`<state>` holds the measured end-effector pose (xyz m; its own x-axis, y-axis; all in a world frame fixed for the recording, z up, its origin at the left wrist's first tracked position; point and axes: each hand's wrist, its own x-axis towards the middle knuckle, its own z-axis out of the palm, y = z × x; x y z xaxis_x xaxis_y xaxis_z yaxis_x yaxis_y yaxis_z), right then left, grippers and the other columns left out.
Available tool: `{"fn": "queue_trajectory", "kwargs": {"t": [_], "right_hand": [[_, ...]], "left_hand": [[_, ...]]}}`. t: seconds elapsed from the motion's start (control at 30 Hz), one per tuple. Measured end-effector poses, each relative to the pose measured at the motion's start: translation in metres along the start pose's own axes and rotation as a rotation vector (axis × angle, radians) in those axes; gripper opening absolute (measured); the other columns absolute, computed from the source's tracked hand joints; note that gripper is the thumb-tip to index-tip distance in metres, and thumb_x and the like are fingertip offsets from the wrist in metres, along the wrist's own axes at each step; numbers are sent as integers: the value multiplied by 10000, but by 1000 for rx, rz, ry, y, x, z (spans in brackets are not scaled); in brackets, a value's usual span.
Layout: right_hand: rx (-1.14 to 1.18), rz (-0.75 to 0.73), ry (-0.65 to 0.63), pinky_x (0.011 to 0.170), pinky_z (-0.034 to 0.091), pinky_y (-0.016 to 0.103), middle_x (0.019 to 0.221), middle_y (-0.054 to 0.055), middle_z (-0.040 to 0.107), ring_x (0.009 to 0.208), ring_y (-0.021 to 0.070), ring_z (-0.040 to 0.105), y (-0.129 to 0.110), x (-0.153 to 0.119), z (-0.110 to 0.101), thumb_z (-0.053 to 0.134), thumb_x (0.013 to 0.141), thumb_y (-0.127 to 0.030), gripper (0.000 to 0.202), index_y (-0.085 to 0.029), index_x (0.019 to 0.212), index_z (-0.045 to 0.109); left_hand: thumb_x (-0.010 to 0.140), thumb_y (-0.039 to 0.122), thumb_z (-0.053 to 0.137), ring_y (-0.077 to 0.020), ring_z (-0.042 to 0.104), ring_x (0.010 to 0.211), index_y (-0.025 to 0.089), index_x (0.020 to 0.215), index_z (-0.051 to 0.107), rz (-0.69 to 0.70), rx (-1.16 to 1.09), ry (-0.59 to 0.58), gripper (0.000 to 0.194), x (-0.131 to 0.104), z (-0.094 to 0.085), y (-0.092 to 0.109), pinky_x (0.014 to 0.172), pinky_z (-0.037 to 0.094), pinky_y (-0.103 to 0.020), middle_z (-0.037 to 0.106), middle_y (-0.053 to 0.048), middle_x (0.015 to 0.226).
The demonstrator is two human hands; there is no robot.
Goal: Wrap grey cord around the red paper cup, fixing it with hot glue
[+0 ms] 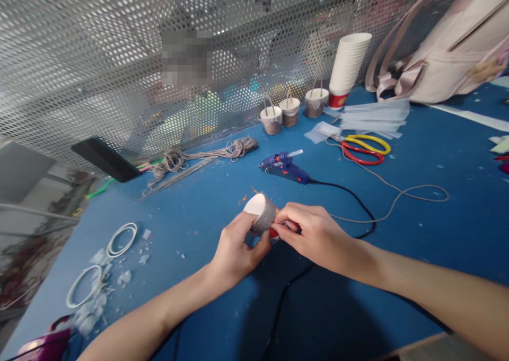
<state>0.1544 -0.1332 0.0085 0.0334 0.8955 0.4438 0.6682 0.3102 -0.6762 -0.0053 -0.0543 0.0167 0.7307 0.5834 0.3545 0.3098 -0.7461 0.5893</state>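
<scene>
A paper cup (255,205) lies tilted on its side in my left hand (236,244), its white end facing up and left. Grey cord (267,216) is wound around its wall, and a bit of red shows at the other end. The fingers of my left hand are closed around the cup. Close against the cup's right side, my right hand (306,228) pinches the cord; the fingertips partly hide the grip. From behind that hand a loose length of cord (392,204) loops out across the table. A blue glue gun (284,168) lies just beyond the cup.
Red and yellow scissors (363,149) lie at right, near translucent strips (374,118). Cord-wrapped cups (271,121) and a cup stack (350,67) stand by the perforated metal screen (119,59). Cord bundles (207,157), a black phone-like slab (105,158) and white rings (122,240) lie left.
</scene>
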Motion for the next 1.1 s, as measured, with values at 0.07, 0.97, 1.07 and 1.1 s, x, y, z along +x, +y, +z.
{"fn": "queue_trajectory", "kwargs": {"t": [0.07,0.97,1.07,1.1], "right_hand": [[3,-3,6,543,333,228,621,-18,500,544,90,421,0,0,0,525,859,-168,140,-166,721,550],[12,-14,35,528,343,219,629,-11,549,536,90,456,-1,1,-2,525,853,-172,120,-168,748,584],[7,-8,32,530,336,219,625,-16,542,539,88,456,-1,2,-2,529,845,-155,122,-167,735,582],[3,-4,33,531,335,219,624,-18,541,540,88,456,-1,2,-2,530,844,-155,123,-168,733,582]], "left_hand": [[756,142,506,-92,482,539,150,702,546,-13,11,4,67,0,0,0,493,403,-198,563,3,616],[725,203,506,-82,416,476,160,587,509,-113,-38,27,145,4,-5,5,454,346,-192,496,32,524],[719,192,504,-82,412,480,160,580,504,-123,-50,25,143,4,-5,5,459,345,-192,488,33,529],[718,191,505,-82,412,482,160,577,502,-124,-52,22,145,4,-5,5,462,345,-192,485,33,531]]}}
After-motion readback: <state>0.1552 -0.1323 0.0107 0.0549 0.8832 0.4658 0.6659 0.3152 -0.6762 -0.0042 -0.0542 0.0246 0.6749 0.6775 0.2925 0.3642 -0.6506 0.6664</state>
